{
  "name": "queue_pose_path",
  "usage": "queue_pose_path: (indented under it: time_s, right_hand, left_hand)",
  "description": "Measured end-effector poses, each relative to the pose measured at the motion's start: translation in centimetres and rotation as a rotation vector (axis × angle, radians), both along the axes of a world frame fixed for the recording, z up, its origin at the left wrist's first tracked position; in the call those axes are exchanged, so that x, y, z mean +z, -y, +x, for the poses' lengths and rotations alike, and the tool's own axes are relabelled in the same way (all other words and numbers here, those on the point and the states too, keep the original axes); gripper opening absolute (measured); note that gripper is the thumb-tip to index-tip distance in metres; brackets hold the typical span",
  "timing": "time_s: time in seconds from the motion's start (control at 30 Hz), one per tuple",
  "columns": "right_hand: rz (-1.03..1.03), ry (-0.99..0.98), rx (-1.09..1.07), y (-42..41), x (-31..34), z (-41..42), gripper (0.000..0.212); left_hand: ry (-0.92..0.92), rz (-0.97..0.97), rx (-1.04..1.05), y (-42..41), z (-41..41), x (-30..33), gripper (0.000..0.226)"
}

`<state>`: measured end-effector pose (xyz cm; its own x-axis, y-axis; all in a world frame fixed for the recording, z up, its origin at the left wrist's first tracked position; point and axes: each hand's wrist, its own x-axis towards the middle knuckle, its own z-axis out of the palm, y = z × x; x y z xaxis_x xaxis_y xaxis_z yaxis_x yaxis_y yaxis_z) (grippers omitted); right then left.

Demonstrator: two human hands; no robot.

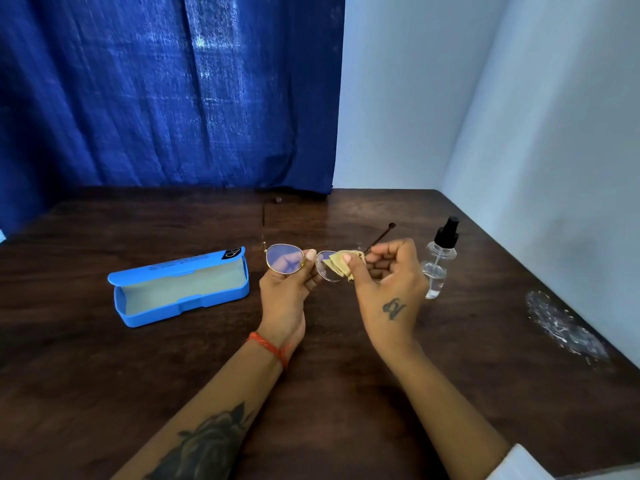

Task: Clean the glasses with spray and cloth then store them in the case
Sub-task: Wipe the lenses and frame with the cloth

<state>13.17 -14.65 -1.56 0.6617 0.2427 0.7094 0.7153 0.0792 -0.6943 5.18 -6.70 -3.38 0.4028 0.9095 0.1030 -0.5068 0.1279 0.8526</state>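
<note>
Between both hands, above tabletop (346,393): left hand (287,292) pinches glasses (304,263) at bridge, right hand (388,282) rubs cloth (341,263) on lens. Wiping underway, prob. sprayed already; open case (180,289) left of left hand awaits; spray bottle (438,261) beside right.

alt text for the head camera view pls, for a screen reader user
Two bare hands hold gold-rimmed glasses above a dark wooden table: the left hand grips the frame while the right hand presses a tan cloth on one lens. An open blue case lies left, a spray bottle stands right.
</note>
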Motion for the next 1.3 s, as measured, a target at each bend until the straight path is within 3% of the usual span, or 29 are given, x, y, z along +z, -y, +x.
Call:
queue_pose_path:
  time_s: [0.2,0.4,0.57,0.7,0.83,1.1,1.3]
  right_hand:
    - [0.027,0.159,0.032,-0.1,-0.4,-0.5,0.025]
    - [-0.284,0.343,0.06,-0.6,-1.1,-0.3,0.025]
    - [-0.361,0.375,0.168,-0.3,-0.9,-0.2,0.032]
    - [-0.42,0.464,0.038,-0.1,-0.6,-0.1,0.032]
    - [-0.41,0.451,-0.032,-0.7,-0.5,-0.6,0.032]
    - [-0.395,0.409,0.122,-0.4,-0.5,-0.7,0.041]
    - [-0.52,0.478,-0.034,-0.4,-0.5,-0.6,0.039]
  left_hand:
    - [0.064,-0.158,0.01,-0.3,0.0,0.0,0.009]
    - [0.011,-0.021,-0.015,0.0,0.1,-0.3,0.008]
    - [-0.006,-0.016,0.032,-0.4,-0.1,-0.5,0.008]
    - [-0.043,-0.015,0.038,-0.6,0.0,-0.6,0.005]
    - [-0.058,0.037,0.016,-0.5,0.2,-0.7,0.012]
    - [-0.056,0.02,0.038,-0.6,0.1,-0.8,0.009]
    - [-0.08,0.033,0.06,-0.8,0.2,-0.8,0.018]
